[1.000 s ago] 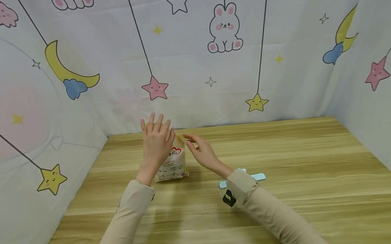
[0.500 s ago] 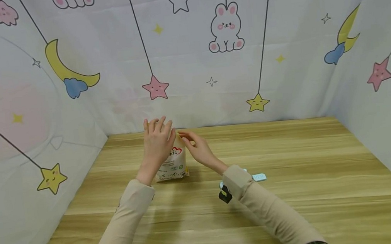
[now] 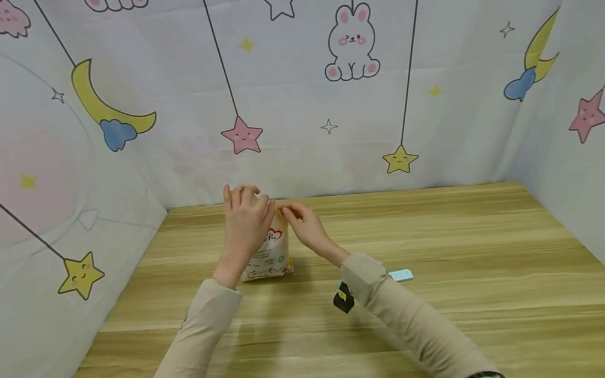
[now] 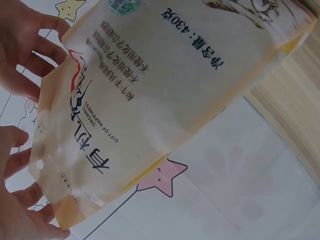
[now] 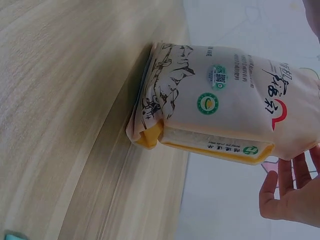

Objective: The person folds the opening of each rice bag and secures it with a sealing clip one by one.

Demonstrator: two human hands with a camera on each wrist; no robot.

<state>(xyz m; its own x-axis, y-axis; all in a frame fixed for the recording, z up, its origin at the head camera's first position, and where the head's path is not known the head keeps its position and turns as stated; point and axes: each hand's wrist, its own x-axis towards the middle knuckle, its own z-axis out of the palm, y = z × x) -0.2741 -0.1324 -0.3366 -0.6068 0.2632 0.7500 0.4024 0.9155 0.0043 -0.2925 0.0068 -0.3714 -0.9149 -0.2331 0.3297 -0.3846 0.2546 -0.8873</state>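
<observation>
A cream-coloured food bag (image 3: 270,255) with yellow edging stands upright on the table. Printed lettering, a red curve and "430" show on its front in the left wrist view (image 4: 150,95). My left hand (image 3: 247,221) covers its upper left part, fingers curled at the top edge with the thumb towards the other hand. At the upper right corner, my right hand (image 3: 308,227) pinches the edge between thumb and forefinger. In the right wrist view, the right hand's other fingers (image 5: 285,177) stick out below the corner, and a yellow-edged side panel with pale contents faces me.
A light blue plastic strip (image 3: 400,275) lies on the wooden table (image 3: 480,311), partly hidden by the right sleeve (image 3: 366,276). A small black device (image 3: 343,297) sits at the right cuff. A printed curtain (image 3: 293,82) closes off the back and both sides.
My right hand has moved slightly left and up onto the bag's corner, its fingers coming together there. The left hand's fingers have curled down at the top edge; the bag stays in place.
</observation>
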